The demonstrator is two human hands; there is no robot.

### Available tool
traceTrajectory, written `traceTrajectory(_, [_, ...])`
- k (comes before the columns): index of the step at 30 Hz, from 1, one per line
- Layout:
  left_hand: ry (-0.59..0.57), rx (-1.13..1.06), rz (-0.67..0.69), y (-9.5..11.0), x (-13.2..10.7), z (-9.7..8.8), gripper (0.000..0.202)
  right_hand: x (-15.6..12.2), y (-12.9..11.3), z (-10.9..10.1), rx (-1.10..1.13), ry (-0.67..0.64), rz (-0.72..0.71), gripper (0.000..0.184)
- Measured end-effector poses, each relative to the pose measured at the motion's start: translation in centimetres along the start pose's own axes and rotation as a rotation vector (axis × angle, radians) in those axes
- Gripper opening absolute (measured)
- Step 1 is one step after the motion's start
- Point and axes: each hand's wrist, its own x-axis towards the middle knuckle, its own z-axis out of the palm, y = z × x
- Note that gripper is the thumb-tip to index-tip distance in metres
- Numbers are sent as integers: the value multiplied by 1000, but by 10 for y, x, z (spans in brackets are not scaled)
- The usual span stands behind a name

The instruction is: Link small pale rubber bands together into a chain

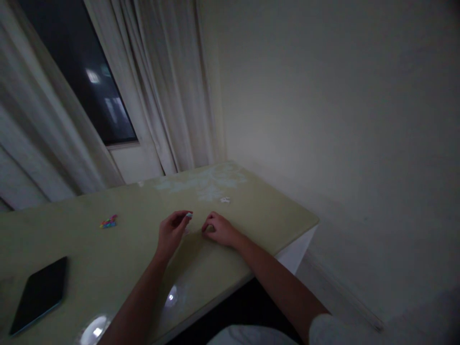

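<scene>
Two bare forearms reach over a smooth, glossy, yellow-green tabletop, whose sheen mirrors round spots of light. The left hand pinches a small pale piece between thumb and fingertips, over the table; its exact shape is too small to tell. The right hand is just beside it, fingers curled toward the thumb in a loose ring; I cannot tell whether it grips anything. Near the right hand, on the far side, lies a little cluster of white bits, irregular in outline, close to a pale leafy pattern on the surface. Well to the left sits a small heap of bright multicoloured pieces, and nearer the viewer a flat, dark, rectangular tablet-like slab. Behind, pale curtains hang in soft vertical folds beside a dark window and a plain matte wall
</scene>
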Motion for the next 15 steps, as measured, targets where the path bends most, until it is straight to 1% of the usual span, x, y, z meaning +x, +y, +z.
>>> traceTrajectory(3, [20,-17,-16,-1,1,-2,45,-1,-1,0,-61,-36,-37,13])
traceTrajectory(8, [12,-45,-40,-1,1,-2,41,-1,-5,2,-176,-77,-87,6])
traceTrajectory(12, [-18,-69,-60,-2,1,-1,42,1,-10,3,-248,-81,-112,5])
traceTrajectory(15, [-41,-79,-54,-4,1,-1,40,4,-11,1,-262,-53,-116,5])
